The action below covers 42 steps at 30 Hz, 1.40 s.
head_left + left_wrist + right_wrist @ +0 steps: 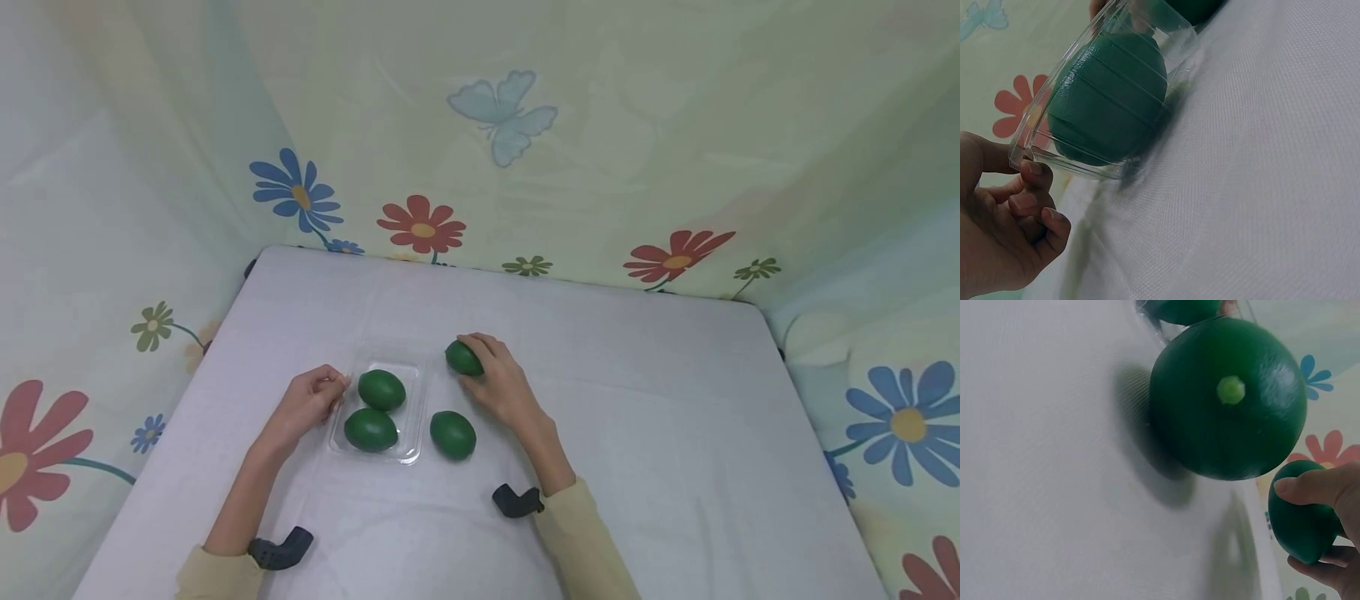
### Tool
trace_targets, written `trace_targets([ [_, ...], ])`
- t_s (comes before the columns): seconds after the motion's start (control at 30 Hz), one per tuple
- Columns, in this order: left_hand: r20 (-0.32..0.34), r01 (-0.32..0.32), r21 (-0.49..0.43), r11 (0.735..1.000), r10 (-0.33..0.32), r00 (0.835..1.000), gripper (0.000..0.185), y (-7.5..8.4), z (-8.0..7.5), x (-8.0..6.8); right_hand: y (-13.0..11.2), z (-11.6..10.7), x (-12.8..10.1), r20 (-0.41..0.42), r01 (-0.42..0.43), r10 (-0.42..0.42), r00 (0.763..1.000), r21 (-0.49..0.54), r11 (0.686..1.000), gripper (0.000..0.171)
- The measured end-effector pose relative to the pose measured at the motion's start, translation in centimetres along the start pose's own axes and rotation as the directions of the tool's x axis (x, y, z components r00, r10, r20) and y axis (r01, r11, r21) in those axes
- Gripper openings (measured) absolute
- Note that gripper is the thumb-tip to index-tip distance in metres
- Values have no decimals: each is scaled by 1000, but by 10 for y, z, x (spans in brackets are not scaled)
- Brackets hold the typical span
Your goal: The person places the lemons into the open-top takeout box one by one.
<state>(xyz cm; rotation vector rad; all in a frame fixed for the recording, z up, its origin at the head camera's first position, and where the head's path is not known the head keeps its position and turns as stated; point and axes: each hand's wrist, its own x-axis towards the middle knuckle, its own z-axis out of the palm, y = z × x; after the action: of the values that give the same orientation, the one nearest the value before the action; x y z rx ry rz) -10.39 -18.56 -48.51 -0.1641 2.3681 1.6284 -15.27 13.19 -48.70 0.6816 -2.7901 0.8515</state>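
Observation:
A clear plastic container (411, 450) stands on the table, with two green limes (381, 390) lying in it one behind the other. My left hand (313, 398) pinches the container's left rim between thumb and fingers, as the left wrist view shows close up. To the right of the container, my right hand (498, 379) grips another green lime (462, 358), thumb on one side and fingers on the other. Nearer to me, a loose lime (453, 435) rests on the cloth between the container and my right forearm; its pale stem end (1231, 390) faces the right wrist camera.
A white cloth (660, 433) covers the table. Curtains with printed flowers and a butterfly (504, 117) hang behind the table and at both sides. Dark wrist-worn devices (517, 501) sit by both cuffs, low over the cloth.

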Motion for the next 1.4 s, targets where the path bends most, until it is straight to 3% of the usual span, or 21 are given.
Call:
trace_targets([
  [0.43,-1,-13,5,1000,13,1000,30,0,0,0,-27,-19,-4,-1,64,-64,998,15,998,64],
  [0.7,3,-31,-6,1000,31,1000,31,1,0,-1,-50,-23,6,10,132,-132,991,29,991,64],
  [1.03,4,-21,-11,1000,21,1000,30,1,-1,0,-78,-3,34,81,91,-97,992,78,993,63],
  [1.23,7,-19,-5,1000,19,1000,30,2,-1,0,-89,14,47,150,69,-73,986,30,997,63],
  [1.4,10,-19,-2,1000,19,1000,29,1,0,1,-97,23,54,185,97,-90,979,-33,995,61],
])
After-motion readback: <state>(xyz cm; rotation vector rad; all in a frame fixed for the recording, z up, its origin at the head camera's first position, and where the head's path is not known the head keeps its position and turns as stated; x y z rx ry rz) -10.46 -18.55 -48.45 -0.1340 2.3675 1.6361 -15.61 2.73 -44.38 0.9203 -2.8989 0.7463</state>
